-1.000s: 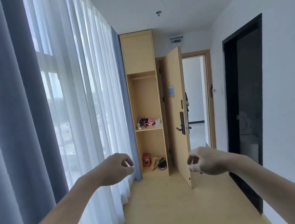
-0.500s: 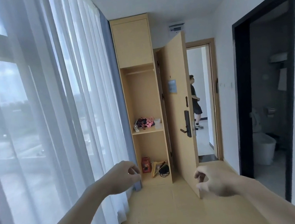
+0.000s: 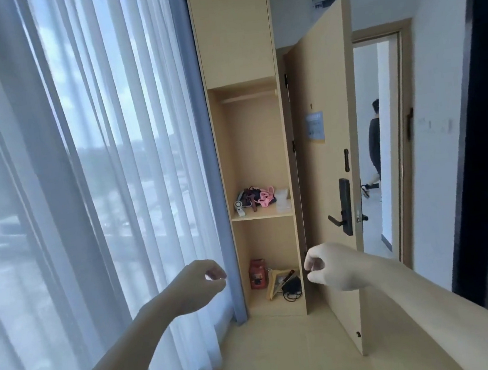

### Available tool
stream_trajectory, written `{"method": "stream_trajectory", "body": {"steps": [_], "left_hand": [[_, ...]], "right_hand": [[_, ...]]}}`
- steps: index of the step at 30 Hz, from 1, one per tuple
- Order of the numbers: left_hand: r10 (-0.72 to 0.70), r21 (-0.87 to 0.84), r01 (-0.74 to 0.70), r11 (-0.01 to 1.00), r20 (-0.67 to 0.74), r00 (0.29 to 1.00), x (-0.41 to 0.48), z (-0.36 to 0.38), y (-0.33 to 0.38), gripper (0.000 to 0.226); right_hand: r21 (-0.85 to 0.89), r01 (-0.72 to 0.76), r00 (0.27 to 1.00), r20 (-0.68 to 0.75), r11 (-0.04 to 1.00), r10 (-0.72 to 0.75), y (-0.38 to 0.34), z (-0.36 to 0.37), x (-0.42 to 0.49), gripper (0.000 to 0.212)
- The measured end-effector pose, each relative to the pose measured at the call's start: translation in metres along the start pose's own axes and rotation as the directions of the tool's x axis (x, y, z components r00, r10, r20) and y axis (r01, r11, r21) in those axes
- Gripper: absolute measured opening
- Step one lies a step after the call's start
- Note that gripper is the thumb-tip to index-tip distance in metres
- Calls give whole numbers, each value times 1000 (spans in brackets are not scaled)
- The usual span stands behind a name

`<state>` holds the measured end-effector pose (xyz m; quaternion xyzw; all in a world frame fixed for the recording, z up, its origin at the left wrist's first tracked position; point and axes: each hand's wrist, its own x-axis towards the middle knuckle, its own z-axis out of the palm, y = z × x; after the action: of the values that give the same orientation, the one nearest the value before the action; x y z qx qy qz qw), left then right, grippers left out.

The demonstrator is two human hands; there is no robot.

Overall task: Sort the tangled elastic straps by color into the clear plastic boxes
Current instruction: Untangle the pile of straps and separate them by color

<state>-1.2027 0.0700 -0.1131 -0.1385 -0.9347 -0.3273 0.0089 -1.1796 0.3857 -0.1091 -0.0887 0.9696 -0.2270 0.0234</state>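
In the head view, the step in hand looks like the approach, with no sorting begun. The tangled elastic straps (image 3: 257,197), pink and dark ones knotted together, lie in a heap on the middle shelf (image 3: 262,215) of an open wooden cupboard (image 3: 233,32) straight ahead at twelve o'clock. The clear plastic boxes (image 3: 283,200) stand just beside the heap at its three o'clock, and look like a small stack, though their number is hard to tell. The left hand (image 3: 199,285) and right hand (image 3: 329,266) are held out in front, well short of the shelf. Each grip is released, with fingers loosely curled and nothing in them. A sheer curtain (image 3: 106,177) hangs at nine o'clock and an open door (image 3: 322,107) stands at two o'clock, close to the cupboard's right side. The next move probably calls for closing the gap to the cupboard, raising both hands to shelf height, and bringing the heap and boxes somewhere with room to separate colours.
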Motion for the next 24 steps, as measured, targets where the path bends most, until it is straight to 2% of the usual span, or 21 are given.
{"method": "stream_trajectory", "body": {"steps": [6, 14, 19, 21, 24], "left_hand": [[45, 5, -45, 999, -31, 999, 121, 3, -19, 10], [131, 46, -134, 990, 58, 990, 317, -21, -26, 13], [209, 55, -211, 976, 33, 977, 444, -34, -29, 17], [217, 71, -222, 973, 61, 974, 483, -23, -36, 18], [202, 115, -216, 970, 121, 972, 536, -6, -54, 21]], "right_hand": [[8, 18, 997, -73, 1000, -17, 33, -23, 102, 13], [-38, -14, 996, -84, 999, 11, 51, -65, 267, 11], [28, -15, 962, -273, 999, 22, 71, -91, 370, 10], [51, -33, 972, -231, 998, 44, 84, -83, 401, 11], [13, -96, 991, -94, 995, 97, 109, -74, 448, 12]]}}
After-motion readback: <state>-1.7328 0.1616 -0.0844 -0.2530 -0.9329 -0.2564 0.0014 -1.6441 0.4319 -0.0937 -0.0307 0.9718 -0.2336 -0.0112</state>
